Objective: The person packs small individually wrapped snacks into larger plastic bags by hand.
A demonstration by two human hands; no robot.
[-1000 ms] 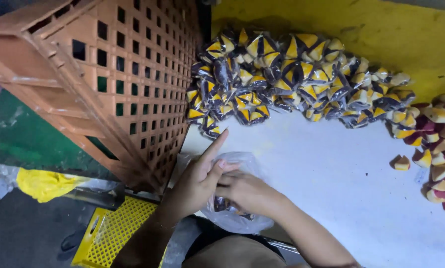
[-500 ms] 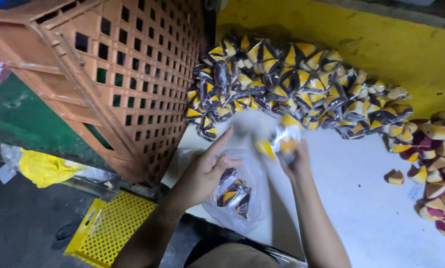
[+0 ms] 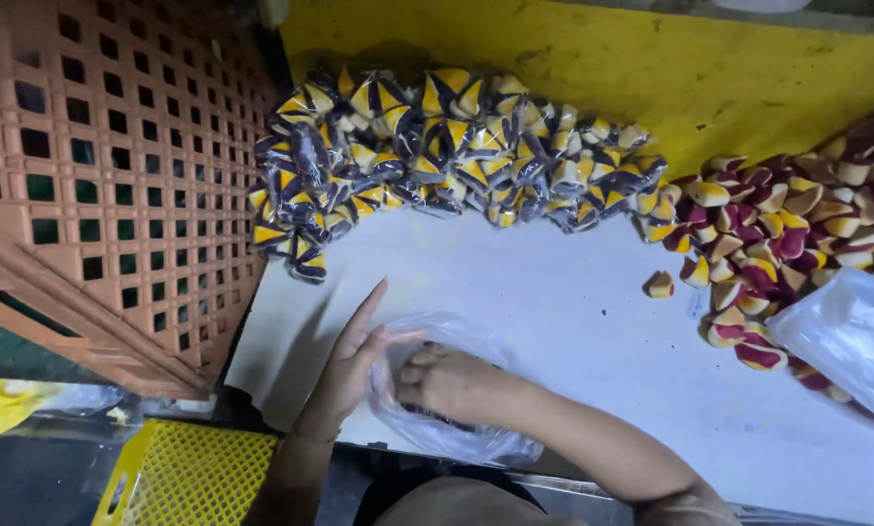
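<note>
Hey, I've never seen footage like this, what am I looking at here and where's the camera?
The camera sits on a person's head and looks down at their own two bare hands. The left hand holds open a clear plastic bag, and the right hand is pushed inside it. They work at a white table. On it lie a heap of black-and-yellow wrapped pieces and a heap of red-and-yellow pieces. An orange lattice crate stands at the left.
</note>
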